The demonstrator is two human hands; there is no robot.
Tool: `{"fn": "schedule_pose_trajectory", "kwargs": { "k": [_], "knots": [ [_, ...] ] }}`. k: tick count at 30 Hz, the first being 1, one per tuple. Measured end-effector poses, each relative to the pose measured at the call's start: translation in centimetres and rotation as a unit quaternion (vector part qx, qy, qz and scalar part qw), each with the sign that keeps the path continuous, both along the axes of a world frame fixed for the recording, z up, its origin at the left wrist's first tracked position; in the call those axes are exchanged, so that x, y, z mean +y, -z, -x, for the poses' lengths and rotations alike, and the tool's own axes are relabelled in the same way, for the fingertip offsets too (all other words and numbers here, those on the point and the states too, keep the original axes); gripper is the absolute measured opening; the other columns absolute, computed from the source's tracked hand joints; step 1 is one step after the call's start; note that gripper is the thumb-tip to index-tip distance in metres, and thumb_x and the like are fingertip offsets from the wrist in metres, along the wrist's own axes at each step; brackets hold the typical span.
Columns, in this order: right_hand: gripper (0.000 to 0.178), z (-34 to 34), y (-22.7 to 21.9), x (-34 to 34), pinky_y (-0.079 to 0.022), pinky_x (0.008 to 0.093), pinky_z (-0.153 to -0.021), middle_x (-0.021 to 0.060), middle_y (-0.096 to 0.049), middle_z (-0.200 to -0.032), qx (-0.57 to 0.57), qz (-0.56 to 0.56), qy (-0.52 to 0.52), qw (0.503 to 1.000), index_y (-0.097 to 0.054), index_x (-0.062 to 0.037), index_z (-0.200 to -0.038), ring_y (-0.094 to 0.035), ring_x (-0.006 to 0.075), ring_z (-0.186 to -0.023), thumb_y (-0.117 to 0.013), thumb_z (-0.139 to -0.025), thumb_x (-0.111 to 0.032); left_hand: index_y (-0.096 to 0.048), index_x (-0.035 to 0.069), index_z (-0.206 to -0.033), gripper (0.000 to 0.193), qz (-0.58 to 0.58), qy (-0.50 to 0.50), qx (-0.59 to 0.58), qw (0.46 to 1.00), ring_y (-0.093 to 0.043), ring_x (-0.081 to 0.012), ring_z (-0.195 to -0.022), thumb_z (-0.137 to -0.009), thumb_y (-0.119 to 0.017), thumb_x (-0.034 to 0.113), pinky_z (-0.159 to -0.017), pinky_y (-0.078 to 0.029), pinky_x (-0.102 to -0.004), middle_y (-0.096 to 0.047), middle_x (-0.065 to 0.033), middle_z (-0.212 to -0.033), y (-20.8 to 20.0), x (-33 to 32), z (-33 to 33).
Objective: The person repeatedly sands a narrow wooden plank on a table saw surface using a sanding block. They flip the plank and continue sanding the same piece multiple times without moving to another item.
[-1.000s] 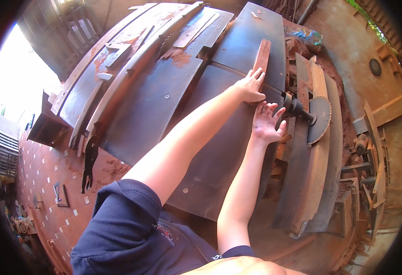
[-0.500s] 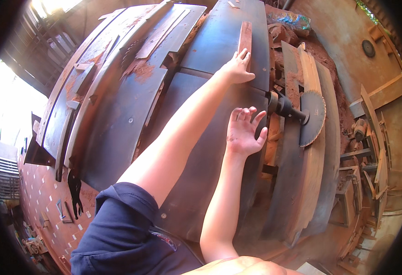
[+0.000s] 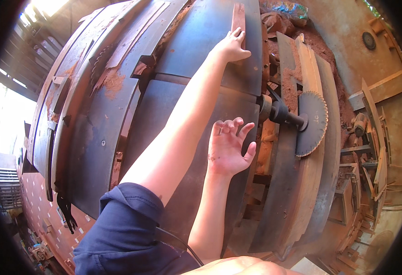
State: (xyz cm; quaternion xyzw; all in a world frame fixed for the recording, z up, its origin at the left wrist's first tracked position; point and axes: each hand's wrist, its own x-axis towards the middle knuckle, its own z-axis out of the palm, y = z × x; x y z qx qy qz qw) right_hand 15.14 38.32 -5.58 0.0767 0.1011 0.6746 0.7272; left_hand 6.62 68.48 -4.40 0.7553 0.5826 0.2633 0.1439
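Note:
My left hand (image 3: 232,47) reaches far out over the dark metal tabletop (image 3: 210,23). It grips a narrow reddish wooden strip (image 3: 239,17) from above, with the thumb at the right side. The palm covers part of the strip. Nearer to me, my right hand (image 3: 230,149) hovers above the metal surface with its palm turned up. Its fingers are loosely curled and apart, and nothing lies in them. To its right, a toothed circular saw blade (image 3: 312,126) sits on a dark shaft (image 3: 283,112) beside the table edge.
A long wooden beam (image 3: 308,192) runs by the blade. Reddish sawdust (image 3: 336,87) is heaped behind it. At left, another metal panel (image 3: 100,123) carries sawdust and a thin board (image 3: 134,39). Scrap wood (image 3: 379,160) leans along the right wall, where a dark disc (image 3: 368,40) hangs.
My left hand and the wooden strip have moved farther away across the tabletop. My right hand stays raised and empty. The view has shifted slightly.

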Motion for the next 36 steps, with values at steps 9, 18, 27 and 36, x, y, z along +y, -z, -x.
{"fn": "schedule_pose_trajectory", "kwargs": {
  "k": [9, 18, 27, 36],
  "knots": [
    [0.042, -0.1, 0.3, 0.4, -0.044, 0.0506, -0.100, 0.0146, -0.060, -0.114, -0.018, -0.006, -0.010, 1.000, -0.062, -0.0104, -0.123, -0.058, 0.0300, -0.098, -0.061, -0.087, -0.032, -0.034, 0.000, -0.153, 0.095, -0.001, 0.008, -0.083, 0.996, -0.019, -0.0424, -0.150, -0.072, -0.068, 0.037, -0.121, -0.026, -0.0448, -0.021, -0.0168, -0.164, 1.0, 0.4, 0.5],
    [0.043, -0.6, 0.1, 0.2, -0.044, 0.0517, -0.100, 0.0150, -0.060, -0.113, -0.037, -0.001, -0.004, 0.999, -0.059, -0.0103, -0.123, -0.057, 0.0297, -0.097, -0.058, -0.088, -0.035, -0.039, -0.002, -0.149, 0.087, -0.018, 0.068, -0.143, 0.987, -0.021, -0.0380, -0.150, -0.072, -0.069, 0.026, -0.121, -0.025, -0.0412, -0.027, -0.0175, -0.162, 1.3, -7.4, 2.7],
    [0.049, -1.4, 0.5, 0.9, -0.047, 0.0509, -0.089, 0.0152, -0.062, -0.111, -0.108, -0.008, 0.030, 0.994, -0.059, -0.0125, -0.126, -0.058, 0.0295, -0.093, -0.053, -0.088, -0.043, -0.038, -0.004, -0.149, 0.088, -0.033, 0.080, -0.184, 0.979, -0.016, -0.0419, -0.151, -0.070, -0.071, 0.019, -0.121, -0.023, -0.0456, -0.027, -0.0187, -0.162, 1.3, -23.8, 3.7],
    [0.047, -1.8, 0.0, -1.3, -0.044, 0.0494, -0.089, 0.0150, -0.063, -0.106, -0.044, 0.021, 0.073, 0.996, -0.062, -0.0114, -0.122, -0.057, 0.0284, -0.091, -0.056, -0.087, -0.042, -0.038, -0.001, -0.150, 0.087, -0.004, 0.116, -0.207, 0.971, -0.015, -0.0413, -0.151, -0.071, -0.069, 0.018, -0.122, -0.022, -0.0462, -0.027, -0.0153, -0.162, 0.7, -40.3, 7.3]
  ]
}}
